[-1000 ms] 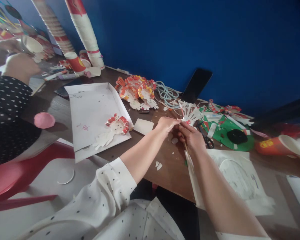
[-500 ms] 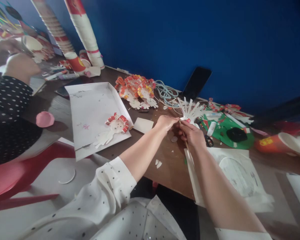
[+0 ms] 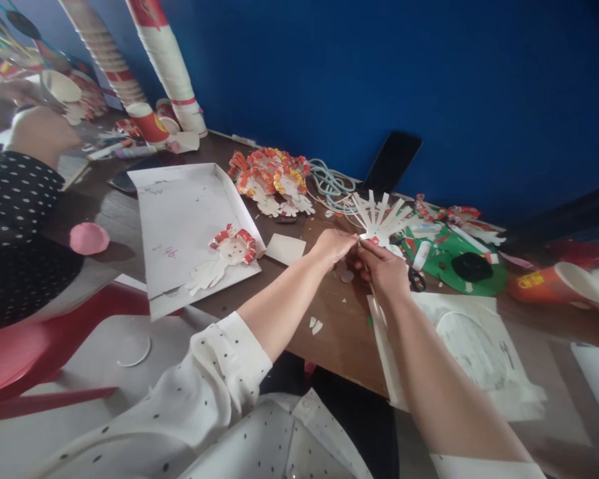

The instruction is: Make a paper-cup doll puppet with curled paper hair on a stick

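A white paper cutout [image 3: 379, 216] with long strips fanned out like a fringe is held above the table, a small red patch at its base. My left hand [image 3: 335, 246] is closed on its near edge, though its fingertips are mostly hidden. My right hand [image 3: 388, 267] meets it there, closed around a thin brown stick [image 3: 372, 290] that slants down below the fingers. Which fingers bear the cutout I cannot make out. Black scissor handles [image 3: 418, 280] lie just beyond my right hand.
Left of my arms lies a white box lid [image 3: 180, 206] with a curled red-and-white paper figure [image 3: 232, 249]. Behind are piled paper figures [image 3: 272, 176], a pale cord [image 3: 329, 183] and a leaning phone [image 3: 393, 163]. A co-worker's hands [image 3: 40, 126] hold a paper cup at far left.
The fringed cutout has turned a little, its strips now spread wider and further right. Both hands keep nearly the same place and grip.
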`<state>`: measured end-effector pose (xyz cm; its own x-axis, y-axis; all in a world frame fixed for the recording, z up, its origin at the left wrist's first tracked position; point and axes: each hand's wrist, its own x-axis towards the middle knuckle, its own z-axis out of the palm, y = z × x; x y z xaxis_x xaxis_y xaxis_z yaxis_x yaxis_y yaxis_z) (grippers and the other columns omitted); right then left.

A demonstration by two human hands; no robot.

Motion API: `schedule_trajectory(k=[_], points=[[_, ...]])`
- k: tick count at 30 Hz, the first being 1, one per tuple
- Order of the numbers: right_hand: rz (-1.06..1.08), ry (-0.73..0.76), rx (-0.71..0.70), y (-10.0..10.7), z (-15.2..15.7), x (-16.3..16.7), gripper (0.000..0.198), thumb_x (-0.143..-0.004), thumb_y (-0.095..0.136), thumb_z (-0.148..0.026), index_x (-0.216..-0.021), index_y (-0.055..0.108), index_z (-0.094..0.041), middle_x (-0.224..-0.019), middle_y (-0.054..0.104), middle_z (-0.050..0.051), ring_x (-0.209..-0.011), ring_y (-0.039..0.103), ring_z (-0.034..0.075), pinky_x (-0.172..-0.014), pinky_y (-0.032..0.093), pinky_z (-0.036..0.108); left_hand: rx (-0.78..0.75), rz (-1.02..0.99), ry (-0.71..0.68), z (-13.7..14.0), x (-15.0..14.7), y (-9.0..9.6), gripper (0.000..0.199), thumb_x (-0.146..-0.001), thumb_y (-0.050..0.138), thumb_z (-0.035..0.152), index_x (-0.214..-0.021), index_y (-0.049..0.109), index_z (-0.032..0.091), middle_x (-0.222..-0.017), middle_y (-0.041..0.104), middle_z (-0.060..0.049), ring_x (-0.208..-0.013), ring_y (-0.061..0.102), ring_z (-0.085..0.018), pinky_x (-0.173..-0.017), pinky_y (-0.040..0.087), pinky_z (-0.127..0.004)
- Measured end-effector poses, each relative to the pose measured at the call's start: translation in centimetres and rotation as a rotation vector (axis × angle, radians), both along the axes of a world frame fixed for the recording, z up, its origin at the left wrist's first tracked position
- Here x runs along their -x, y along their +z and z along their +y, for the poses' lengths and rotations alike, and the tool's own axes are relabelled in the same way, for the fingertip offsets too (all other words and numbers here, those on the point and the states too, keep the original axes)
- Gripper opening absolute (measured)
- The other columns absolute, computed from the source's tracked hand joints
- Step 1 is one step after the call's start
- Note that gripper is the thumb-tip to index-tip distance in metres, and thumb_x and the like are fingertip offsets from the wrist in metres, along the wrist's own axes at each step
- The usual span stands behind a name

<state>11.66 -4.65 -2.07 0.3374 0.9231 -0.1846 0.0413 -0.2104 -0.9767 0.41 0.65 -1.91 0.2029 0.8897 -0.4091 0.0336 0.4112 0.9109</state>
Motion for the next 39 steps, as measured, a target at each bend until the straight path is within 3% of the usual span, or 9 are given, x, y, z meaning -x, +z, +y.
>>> schedule_trajectory(k=[8, 20, 28, 39], points=[[-0.157, 0.063, -0.065, -0.8, 0.0, -0.2, 0.049, -0.069, 0.071, -0.041, -0.111, 0.075, -0.015, -0.054, 0.062, -0.002, -0.039, 0.043, 0.008, -0.04, 0.031, 0.023, -0.018, 0.03, 0.085, 0.1, -0.3, -0.2, 0.015, -0.078, 0.066, 0.025, -0.078, 0.073, 0.012, -0.053, 0.054, -0.001, -0.049, 0.043, -0.01, -0.052, 0.033, -0.025], [-0.233, 0.098, -0.101, -0.8, -0.1, -0.1, 0.036, -0.073, 0.07, -0.039, -0.099, 0.076, -0.016, -0.056, 0.062, -0.002, -0.041, 0.046, 0.009, -0.042, 0.034, 0.023, 0.009, -0.015, 0.117, -0.2, -0.3, 0.2, 0.014, -0.073, 0.066, 0.017, -0.059, 0.064, 0.014, -0.047, 0.048, 0.001, -0.042, 0.042, -0.009, -0.049, 0.033, -0.026], [-0.138, 0.091, -0.084, -1.1, 0.2, -0.1, 0.038, -0.072, 0.07, -0.036, -0.105, 0.075, -0.017, -0.057, 0.063, -0.003, -0.043, 0.048, 0.01, -0.044, 0.037, 0.024, 0.066, -0.13, 0.161, -0.1, -0.4, 0.4, 0.013, -0.074, 0.068, 0.013, -0.061, 0.065, 0.013, -0.048, 0.051, 0.001, -0.043, 0.044, -0.009, -0.048, 0.033, -0.024], [-0.05, 0.088, -0.053, -1.4, 0.1, -0.2, 0.042, -0.069, 0.072, -0.041, -0.103, 0.074, -0.016, -0.06, 0.061, -0.003, -0.046, 0.049, 0.009, -0.046, 0.038, 0.022, 0.123, -0.123, 0.179, -0.1, -0.3, 0.7, 0.009, -0.073, 0.074, 0.02, -0.07, 0.07, 0.012, -0.048, 0.052, 0.001, -0.045, 0.044, -0.009, -0.049, 0.035, -0.023]])
